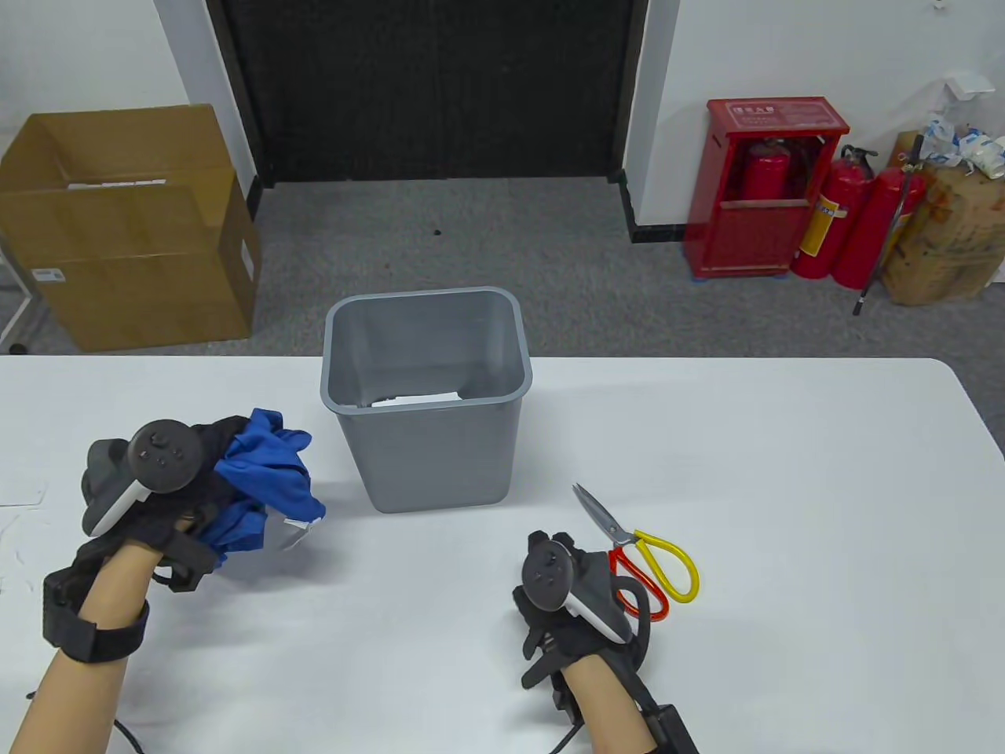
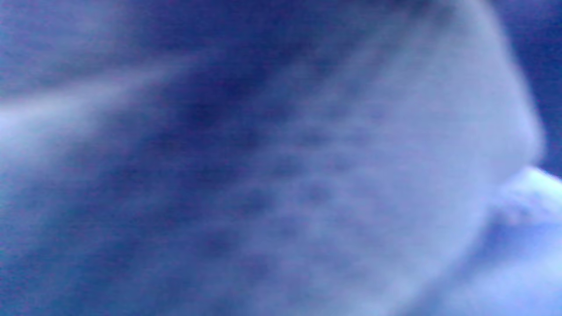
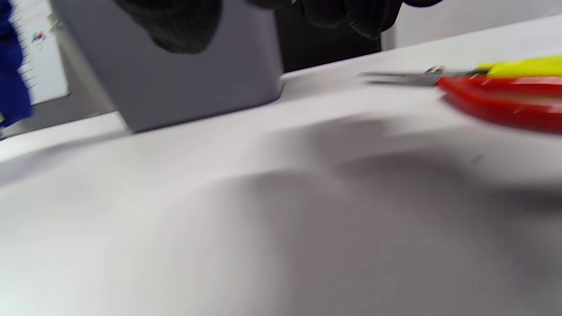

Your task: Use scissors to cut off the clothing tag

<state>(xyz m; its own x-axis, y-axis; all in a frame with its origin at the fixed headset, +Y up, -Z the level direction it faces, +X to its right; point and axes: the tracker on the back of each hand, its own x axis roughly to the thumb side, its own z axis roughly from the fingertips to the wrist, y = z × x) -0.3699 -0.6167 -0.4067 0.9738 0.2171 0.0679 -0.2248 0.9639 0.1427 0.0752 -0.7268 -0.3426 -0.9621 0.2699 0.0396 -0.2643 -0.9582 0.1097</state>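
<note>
My left hand [image 1: 184, 514] grips a bunched blue garment [image 1: 263, 479] and holds it up at the table's left. A small white tag [image 1: 297, 532] hangs from the garment's lower right edge. The left wrist view is filled with blurred blue cloth [image 2: 263, 175]. Scissors [image 1: 637, 543] with one red and one yellow handle lie shut on the table, blades pointing away. My right hand [image 1: 567, 585] is low over the table just left of the handles and holds nothing. In the right wrist view the scissors [image 3: 496, 83] lie to the right, clear of my fingertips [image 3: 175, 26].
A grey plastic bin [image 1: 345, 393] stands at mid-table between the hands, with white paper inside; it also shows in the right wrist view [image 3: 175, 87]. Beyond the white table [image 1: 785, 471] are a cardboard box [image 1: 133, 236] and red fire extinguishers [image 1: 832, 220].
</note>
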